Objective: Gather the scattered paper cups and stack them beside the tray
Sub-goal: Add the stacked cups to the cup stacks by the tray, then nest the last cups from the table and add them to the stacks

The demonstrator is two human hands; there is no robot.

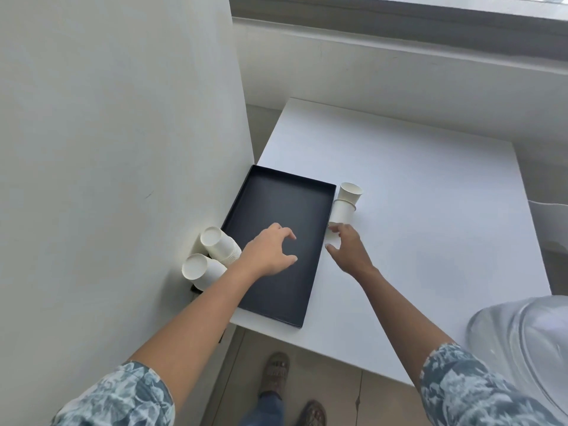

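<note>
A black tray (310, 278) lies on the left part of the white table (415, 229). Between the tray and the wall, a nested stack of paper cups (219, 244) and another paper cup (201, 269) show their flat bottoms. Right of the tray stands an open paper cup (351, 192), with a second paper cup (341, 213) just in front of it. My right hand (350, 250) pinches a third paper cup (333, 238) between thumb and fingers, close to the tray's right rim. My left hand (270, 250) hovers over the tray with loosely curled fingers and holds nothing.
A white wall (123, 149) borders the table's left side. A clear plastic object (522, 342) lies at the table's near right corner. A window ledge (399, 59) runs behind. My feet (276, 373) show on the tiled floor below the table's front edge.
</note>
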